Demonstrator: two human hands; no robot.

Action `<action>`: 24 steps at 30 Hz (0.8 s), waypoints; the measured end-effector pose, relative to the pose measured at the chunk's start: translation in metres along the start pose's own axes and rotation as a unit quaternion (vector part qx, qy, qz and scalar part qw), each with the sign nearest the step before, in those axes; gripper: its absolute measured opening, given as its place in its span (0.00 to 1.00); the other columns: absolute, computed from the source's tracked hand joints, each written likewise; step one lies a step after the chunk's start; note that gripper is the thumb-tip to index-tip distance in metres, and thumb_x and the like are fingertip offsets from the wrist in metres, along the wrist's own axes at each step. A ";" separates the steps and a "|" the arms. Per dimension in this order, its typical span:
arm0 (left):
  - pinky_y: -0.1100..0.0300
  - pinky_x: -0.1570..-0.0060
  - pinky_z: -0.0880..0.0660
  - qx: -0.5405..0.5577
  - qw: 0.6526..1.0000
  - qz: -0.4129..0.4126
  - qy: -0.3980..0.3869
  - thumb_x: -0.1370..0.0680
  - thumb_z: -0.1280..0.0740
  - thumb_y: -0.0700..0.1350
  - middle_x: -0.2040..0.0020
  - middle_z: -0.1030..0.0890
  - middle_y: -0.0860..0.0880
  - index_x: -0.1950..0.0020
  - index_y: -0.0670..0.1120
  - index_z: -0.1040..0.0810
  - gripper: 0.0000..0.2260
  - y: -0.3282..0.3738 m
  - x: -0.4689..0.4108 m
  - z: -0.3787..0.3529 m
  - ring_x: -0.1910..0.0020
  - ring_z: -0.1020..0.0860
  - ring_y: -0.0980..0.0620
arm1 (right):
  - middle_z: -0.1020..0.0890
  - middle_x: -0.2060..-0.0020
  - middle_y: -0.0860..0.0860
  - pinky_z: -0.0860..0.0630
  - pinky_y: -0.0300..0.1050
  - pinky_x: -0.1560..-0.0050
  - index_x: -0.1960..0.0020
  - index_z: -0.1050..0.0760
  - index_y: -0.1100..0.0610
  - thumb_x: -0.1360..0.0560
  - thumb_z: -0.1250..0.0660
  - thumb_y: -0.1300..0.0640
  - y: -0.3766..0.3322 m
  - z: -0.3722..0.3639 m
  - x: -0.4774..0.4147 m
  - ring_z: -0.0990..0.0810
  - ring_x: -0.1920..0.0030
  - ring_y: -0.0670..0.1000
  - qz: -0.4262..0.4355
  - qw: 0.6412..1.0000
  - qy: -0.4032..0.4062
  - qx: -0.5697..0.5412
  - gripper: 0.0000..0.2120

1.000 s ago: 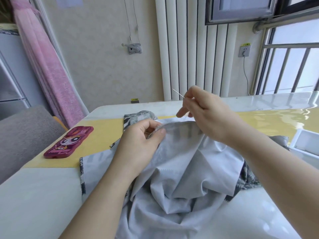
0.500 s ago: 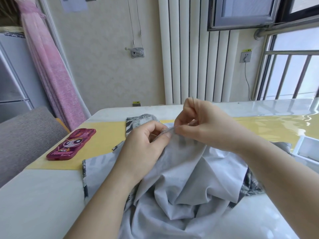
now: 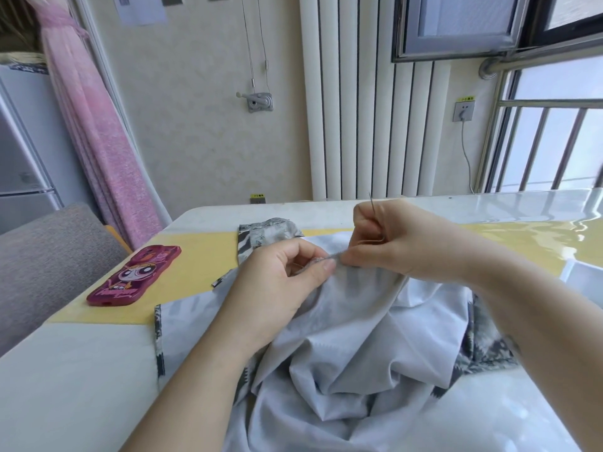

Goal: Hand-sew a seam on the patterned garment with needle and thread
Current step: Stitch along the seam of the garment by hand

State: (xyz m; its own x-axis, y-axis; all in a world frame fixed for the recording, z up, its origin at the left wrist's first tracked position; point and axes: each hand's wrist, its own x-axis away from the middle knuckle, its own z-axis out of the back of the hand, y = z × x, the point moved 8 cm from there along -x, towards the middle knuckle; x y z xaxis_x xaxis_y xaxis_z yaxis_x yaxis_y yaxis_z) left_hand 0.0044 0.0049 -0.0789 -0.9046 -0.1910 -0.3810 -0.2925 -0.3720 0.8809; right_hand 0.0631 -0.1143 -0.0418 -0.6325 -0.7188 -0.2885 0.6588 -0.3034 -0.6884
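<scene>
- L hand (image 3: 277, 285): fingers curled, thumb + forefinger pinch folded edge of garment (image 3: 346, 353), which is heaped mid-table (image 3: 65, 370).
- R hand (image 3: 404, 244): curled, pinches same edge, touching L thumb.
- Thin dark line over R knuckles, prob. needle (image 3: 371, 202).
- Pink phone (image 3: 133, 277) well left.

- Beige textured wall (image 3: 195, 132), white vertical-fin radiator (image 3: 355, 109) centre.
- Barred window (image 3: 554, 145) right, daylight coming in; wall socket (image 3: 463, 111) beside it, cable plugged.
- Pink curtain (image 3: 98, 141) left, grey upholstered seat (image 3: 42, 256) below.
- Glossy white table (image 3: 65, 386), yellow strip (image 3: 202, 256) across.
</scene>
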 end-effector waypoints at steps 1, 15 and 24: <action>0.67 0.58 0.28 -0.001 1.000 0.000 -0.007 0.26 0.29 0.41 0.67 0.21 0.57 0.62 0.49 0.20 0.05 0.000 0.000 -0.001 0.64 0.24 0.58 | 0.37 0.75 0.50 0.41 0.43 0.69 0.67 0.44 0.53 0.28 0.31 0.55 0.001 0.002 0.000 0.41 0.70 0.48 -0.007 1.000 0.000 0.004 0.22; 0.68 0.57 0.26 0.025 0.999 0.011 -0.036 0.26 0.29 0.40 0.64 0.19 0.55 0.62 0.50 0.19 0.07 -0.003 0.000 0.001 0.62 0.22 0.59 | 0.27 0.71 0.43 0.34 0.33 0.68 0.58 0.22 0.51 0.19 0.43 0.52 0.017 0.001 0.002 0.30 0.70 0.43 -0.062 0.997 -0.039 0.039 0.14; 0.69 0.57 0.26 0.024 0.999 0.010 -0.036 0.27 0.29 0.40 0.64 0.18 0.55 0.64 0.52 0.18 0.09 -0.004 -0.001 0.001 0.62 0.22 0.59 | 0.19 0.51 0.41 0.30 0.36 0.43 0.44 0.22 0.47 0.18 0.47 0.54 0.014 -0.009 0.009 0.23 0.49 0.43 -0.101 0.987 -0.089 0.084 0.15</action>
State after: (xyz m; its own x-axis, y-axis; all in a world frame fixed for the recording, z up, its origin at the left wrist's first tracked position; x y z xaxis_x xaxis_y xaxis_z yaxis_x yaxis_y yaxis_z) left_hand 0.0062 0.0078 -0.0818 -0.9298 -0.1324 -0.3433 -0.2865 -0.3249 0.9013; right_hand 0.0632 -0.1189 -0.0602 -0.6856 -0.7276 -0.0248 0.5947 -0.5401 -0.5956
